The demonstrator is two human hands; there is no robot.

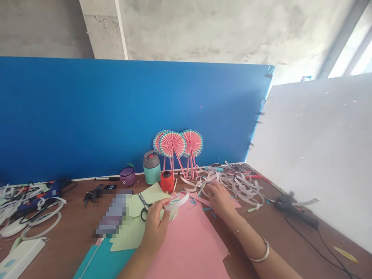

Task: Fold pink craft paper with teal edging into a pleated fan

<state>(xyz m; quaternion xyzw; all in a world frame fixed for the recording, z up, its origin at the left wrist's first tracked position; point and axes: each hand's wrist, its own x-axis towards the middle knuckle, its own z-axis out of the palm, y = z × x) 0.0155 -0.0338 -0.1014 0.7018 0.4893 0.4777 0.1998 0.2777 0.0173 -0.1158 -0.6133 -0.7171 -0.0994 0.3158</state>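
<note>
My left hand (156, 221) is closed on a white roll of tape (180, 203), with thumb and fingers at its left side. The roll is held above a pink sheet of paper (186, 244). My right hand (219, 198) reaches to the edge of a heap of curled white strips (240, 184). Its fingers are bent downward at the strips, and what they pinch, if anything, is hidden. A folded pink strip (203, 199) lies beside that hand. Scissors with black handles (144, 213) rest on pale green paper (129, 234) left of my left hand.
Pink pleated paper fans (173, 144) stand against the blue partition (101, 116), behind a turquoise flask (152, 172) and a red container (167, 181). A purple cup (128, 176) is further left. At right lies a black glue gun (296, 211) with its cord; a blue tool (40, 199) lies far left.
</note>
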